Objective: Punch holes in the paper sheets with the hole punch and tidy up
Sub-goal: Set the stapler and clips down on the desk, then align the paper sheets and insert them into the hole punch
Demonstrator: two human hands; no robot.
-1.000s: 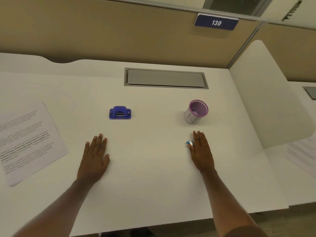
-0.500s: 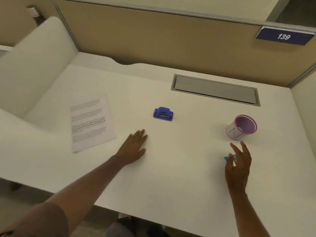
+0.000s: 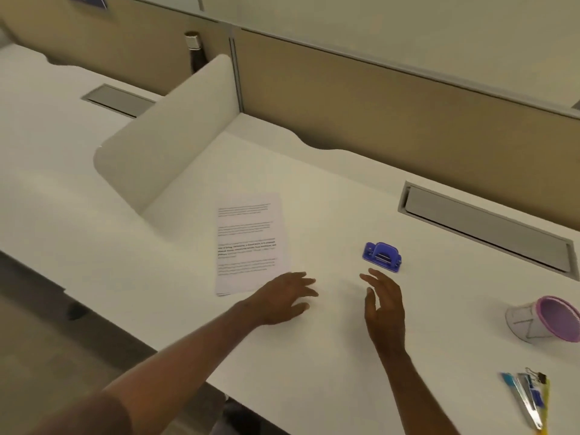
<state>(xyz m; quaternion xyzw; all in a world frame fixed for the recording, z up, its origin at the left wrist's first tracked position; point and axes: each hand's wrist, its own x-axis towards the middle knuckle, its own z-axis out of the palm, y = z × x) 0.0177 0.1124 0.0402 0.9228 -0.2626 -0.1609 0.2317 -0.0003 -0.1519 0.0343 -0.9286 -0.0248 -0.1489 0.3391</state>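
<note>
Both hands, left hand [image 3: 282, 298] and right hand [image 3: 384, 304], now nearer one hole punch [image 3: 382, 256], fingers apart.

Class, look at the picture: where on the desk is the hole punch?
In the head view the hole punch sits mid-desk, just beyond the right hand, right of the paper and nearer than the grey hatch.

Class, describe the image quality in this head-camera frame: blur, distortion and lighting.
Head view: warm, even lighting with only faint shadows; text on the paper sheets is too soft to read; the desk edges bow with wide-angle distortion; the hole punch looks fairly sharp.
</note>
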